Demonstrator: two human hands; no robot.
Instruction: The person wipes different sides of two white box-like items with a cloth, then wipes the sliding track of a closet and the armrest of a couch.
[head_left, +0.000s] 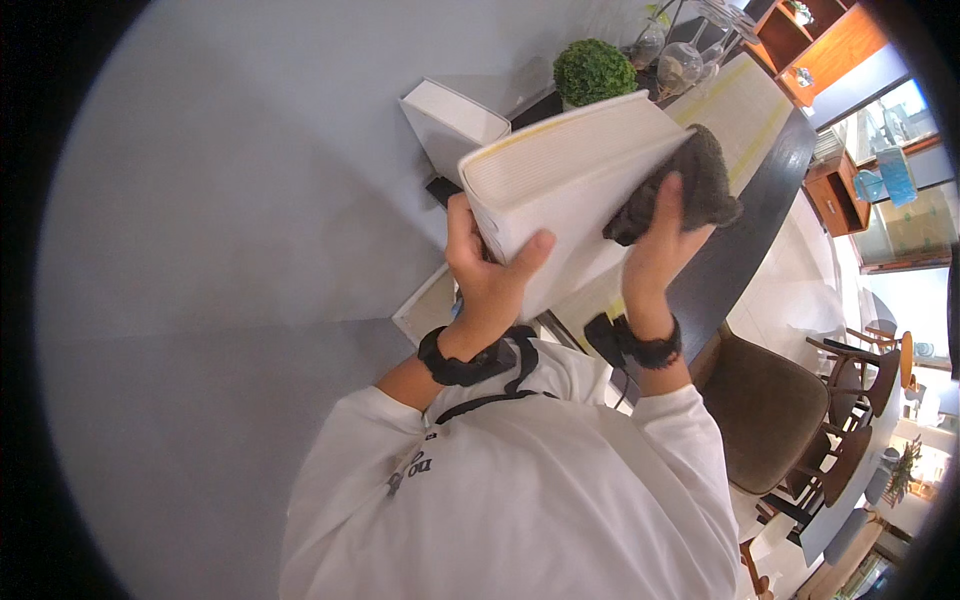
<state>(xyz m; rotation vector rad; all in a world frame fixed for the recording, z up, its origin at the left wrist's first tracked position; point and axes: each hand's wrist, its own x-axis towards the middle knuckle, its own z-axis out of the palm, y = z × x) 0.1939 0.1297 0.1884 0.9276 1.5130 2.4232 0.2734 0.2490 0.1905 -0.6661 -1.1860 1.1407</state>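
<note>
A thick white hardcover book (559, 180) is raised in front of me at a slant. My left hand (484, 274) grips it at the lower left, with the thumb on one broad cover and the fingers mostly hidden behind. In my right hand (664, 244) is a bunched dark grey cloth (682, 180), which lies against the right part of that cover. The cloth hides the cover beneath it. Black bands (469, 358) circle both wrists.
Another white book-like block (454, 120) stands by the grey wall (225, 225). A dark table (772, 180) with a pale runner (739, 112) bears a round green plant (595, 73) and glass vases (680, 67). A brown chair (765, 409) is at right.
</note>
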